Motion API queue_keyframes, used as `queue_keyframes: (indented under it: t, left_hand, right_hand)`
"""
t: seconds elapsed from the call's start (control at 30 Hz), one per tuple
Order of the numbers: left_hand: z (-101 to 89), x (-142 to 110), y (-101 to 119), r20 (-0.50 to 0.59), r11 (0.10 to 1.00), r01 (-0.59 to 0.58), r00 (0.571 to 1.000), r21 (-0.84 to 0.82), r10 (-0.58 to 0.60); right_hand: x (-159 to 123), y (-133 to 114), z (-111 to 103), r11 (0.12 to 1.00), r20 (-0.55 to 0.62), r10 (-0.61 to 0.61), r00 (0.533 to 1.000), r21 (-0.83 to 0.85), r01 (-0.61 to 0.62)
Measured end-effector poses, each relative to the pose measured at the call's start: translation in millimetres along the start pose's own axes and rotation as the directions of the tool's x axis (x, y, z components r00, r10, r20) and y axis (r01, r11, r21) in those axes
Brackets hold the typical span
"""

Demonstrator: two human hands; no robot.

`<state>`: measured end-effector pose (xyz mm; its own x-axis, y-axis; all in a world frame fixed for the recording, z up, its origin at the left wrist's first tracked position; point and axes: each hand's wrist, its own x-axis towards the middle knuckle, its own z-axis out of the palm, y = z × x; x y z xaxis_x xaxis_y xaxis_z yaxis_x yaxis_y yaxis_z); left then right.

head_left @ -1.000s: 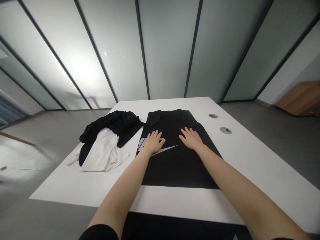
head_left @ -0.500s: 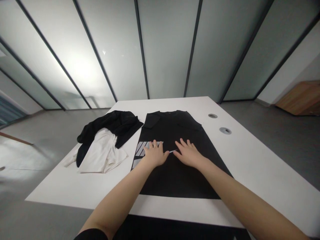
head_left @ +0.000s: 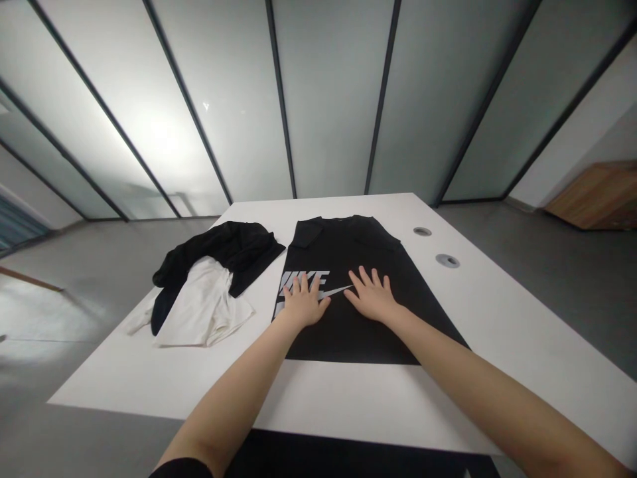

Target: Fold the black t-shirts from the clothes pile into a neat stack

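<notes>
Along the left edge of the table [head_left: 348,401], a white garment [head_left: 192,315] lies loosely folded, overlapping the near part of a bunched black garment [head_left: 241,255] that reaches toward the far left corner. The black garment's right tip comes just beside the shirt [head_left: 343,338]. The shirt, black, is spread flat across the middle of the table, neck toward the far edge and hem near the near edge. The left hand [head_left: 303,308] lies open on it, fingers spread over part of the grey print [head_left: 289,281], gripping nothing. The right hand [head_left: 372,299] is likewise flat and splayed on the shirt, its thumb by the print's thin tip, holding nothing. Near the table's right edge sit two round inserts [head_left: 448,261], one farther back.
</notes>
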<state>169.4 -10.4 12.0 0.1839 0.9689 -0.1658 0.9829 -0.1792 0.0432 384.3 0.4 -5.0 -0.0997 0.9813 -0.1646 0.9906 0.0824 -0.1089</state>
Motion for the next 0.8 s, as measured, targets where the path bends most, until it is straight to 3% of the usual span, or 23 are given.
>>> queue_keyframes:
  t: [0.13,0.27,0.4,0.47,0.6,0.8]
  left_hand:
    - [-33.3,-17.3,-5.4,0.078,0.995,-0.101,0.992,-0.009,0.101]
    - [-51.4,-12.4,-13.6,-0.010,0.980,-0.110,0.994,-0.167,0.110]
    - [-36.6,5.6,-20.6,-0.154,0.967,-0.096,0.986,-0.236,0.061]
    - [-25.2,13.4,-24.1,-0.179,0.963,-0.102,0.982,-0.249,0.058]
    - [-9.7,23.2,-31.4,-0.194,0.960,-0.127,0.978,-0.250,0.079]
    - [-2.1,28.7,-34.6,-0.241,0.955,-0.171,0.964,-0.242,0.111]
  right_hand:
    - [-20.6,-7.0,-23.7,0.999,0.026,-0.034,0.999,-0.017,0.034]
    - [-12.3,-3.8,-48.2,0.997,-0.008,-0.067,0.998,0.033,0.067]
    - [24.3,12.9,-42.1,1.000,-0.206,-0.012,0.978,0.010,0.015]
    - [44.7,23.6,-32.1,0.999,-0.229,0.032,0.973,-0.010,-0.035]
    - [78.3,38.4,-19.0,1.000,-0.250,0.000,0.968,-0.025,-0.006]
    - [107.0,28.8,-22.9,0.998,-0.339,-0.012,0.941,0.060,0.034]
